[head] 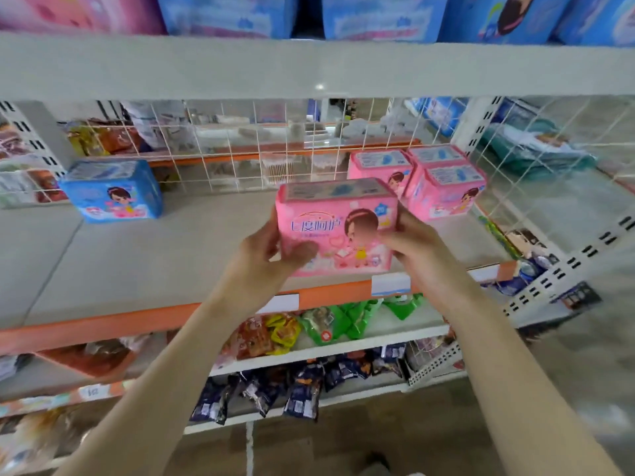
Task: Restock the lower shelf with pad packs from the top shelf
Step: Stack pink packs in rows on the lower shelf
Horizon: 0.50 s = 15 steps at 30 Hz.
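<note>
A pink pad pack is held over the front edge of the lower shelf. My left hand grips its left side with the thumb across the front. My right hand grips its right side. Three more pink packs stand together at the shelf's back right. One blue pack stands at the back left. On the top shelf, blue packs and a pink pack line the upper edge of the view.
A white wire grid backs the lower shelf, and another closes its right side. An orange price rail runs along the front edge. Snack bags fill the shelves underneath. White slotted uprights stand at the right.
</note>
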{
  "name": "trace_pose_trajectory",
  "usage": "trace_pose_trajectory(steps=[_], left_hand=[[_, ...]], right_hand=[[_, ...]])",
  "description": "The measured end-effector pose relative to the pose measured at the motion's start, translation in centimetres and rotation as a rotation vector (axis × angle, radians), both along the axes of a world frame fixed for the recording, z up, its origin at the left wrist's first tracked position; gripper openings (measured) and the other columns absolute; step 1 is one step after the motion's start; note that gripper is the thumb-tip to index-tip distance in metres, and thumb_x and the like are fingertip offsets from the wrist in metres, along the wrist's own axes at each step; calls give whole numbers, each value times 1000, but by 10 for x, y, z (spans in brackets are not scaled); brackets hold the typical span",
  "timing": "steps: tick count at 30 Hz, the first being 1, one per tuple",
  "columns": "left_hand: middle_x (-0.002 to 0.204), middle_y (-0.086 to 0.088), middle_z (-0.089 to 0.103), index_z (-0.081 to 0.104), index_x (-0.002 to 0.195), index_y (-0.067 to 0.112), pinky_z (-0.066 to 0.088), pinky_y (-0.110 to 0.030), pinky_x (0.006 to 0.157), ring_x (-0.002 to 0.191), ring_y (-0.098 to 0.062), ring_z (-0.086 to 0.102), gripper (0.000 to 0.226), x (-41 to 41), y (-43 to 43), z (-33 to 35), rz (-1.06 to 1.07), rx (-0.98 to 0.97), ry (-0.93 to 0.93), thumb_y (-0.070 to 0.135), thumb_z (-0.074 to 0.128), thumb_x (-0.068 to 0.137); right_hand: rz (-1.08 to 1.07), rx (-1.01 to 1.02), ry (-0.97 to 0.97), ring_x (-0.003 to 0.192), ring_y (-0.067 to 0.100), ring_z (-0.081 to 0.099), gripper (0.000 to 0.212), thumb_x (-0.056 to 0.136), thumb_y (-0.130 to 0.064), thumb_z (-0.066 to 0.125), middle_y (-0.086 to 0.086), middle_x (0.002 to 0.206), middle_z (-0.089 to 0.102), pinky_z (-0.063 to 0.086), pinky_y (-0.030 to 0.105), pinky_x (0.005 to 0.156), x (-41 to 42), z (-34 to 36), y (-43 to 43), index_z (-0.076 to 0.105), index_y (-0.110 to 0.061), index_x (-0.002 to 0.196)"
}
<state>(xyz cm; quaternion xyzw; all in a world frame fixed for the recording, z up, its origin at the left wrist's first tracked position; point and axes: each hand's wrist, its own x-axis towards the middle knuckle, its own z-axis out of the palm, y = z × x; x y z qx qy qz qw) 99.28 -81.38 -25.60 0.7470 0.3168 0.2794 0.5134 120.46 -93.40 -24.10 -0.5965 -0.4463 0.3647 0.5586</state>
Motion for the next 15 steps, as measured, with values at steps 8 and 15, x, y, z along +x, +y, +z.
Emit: trace_pose_trajectory(steps=[8,15], left_hand=[[100,28,70,53,119,41,55,-31,83,94,5,66,50,24,-12,-19,-12,35,36,47,75,74],[95,23,63,44,143,22,41,-9,63,91,-7,62,60,66,-22,-49,45,83,91,18,72,90]], right_hand=[[-163,-55,-218,99,-4,64,59,86,-24,60,-24,109,69,49,14,81,-6,-15,-23,45,-27,143],[-308,-131,-420,97,35,65,57,94,-14,58,21,108,64,56,39,84,32,-52,-15,41,-36,144]])
